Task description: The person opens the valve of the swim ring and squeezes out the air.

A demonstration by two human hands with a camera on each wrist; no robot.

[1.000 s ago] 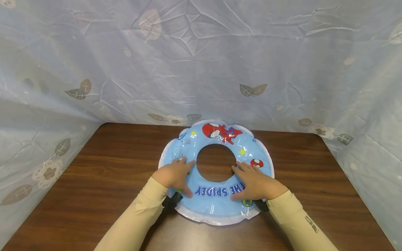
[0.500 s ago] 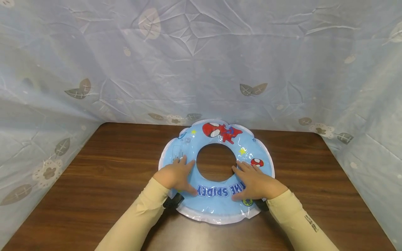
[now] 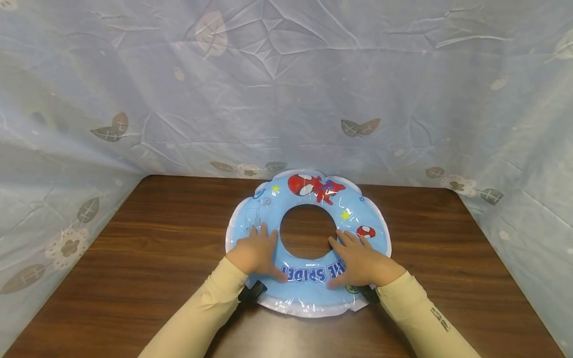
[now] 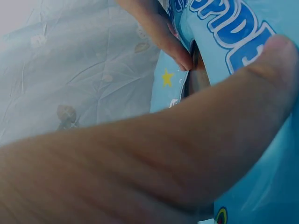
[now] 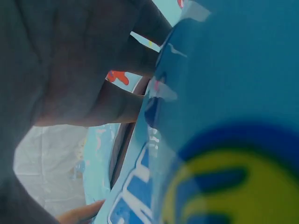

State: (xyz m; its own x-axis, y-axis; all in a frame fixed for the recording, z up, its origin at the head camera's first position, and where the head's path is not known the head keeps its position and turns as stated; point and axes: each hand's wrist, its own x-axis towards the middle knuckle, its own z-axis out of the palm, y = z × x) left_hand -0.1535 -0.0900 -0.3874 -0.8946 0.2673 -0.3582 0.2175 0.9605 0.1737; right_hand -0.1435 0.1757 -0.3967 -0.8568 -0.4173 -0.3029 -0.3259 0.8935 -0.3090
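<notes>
A light blue inflatable swim ring with a white scalloped edge lies on the brown wooden table. Blue lettering runs along its near side, and a red cartoon figure shows on its far side. My left hand rests on the ring's left part with fingers spread; its thumb touches the surface by the lettering. On the right part lies my right hand, fingers extended toward the centre hole. In the right wrist view those fingers press the blue vinyl from above. Both palms hide some of the print.
A pale grey-blue curtain with leaf and flower prints hangs behind the table and along both sides. Black straps with small devices sit under the wrists, below the cream sleeves.
My left hand has slid slightly to the right across the ring, its thumb now over the end of the lettering. My right hand has shifted slightly left; the ring stays nearly in place.
</notes>
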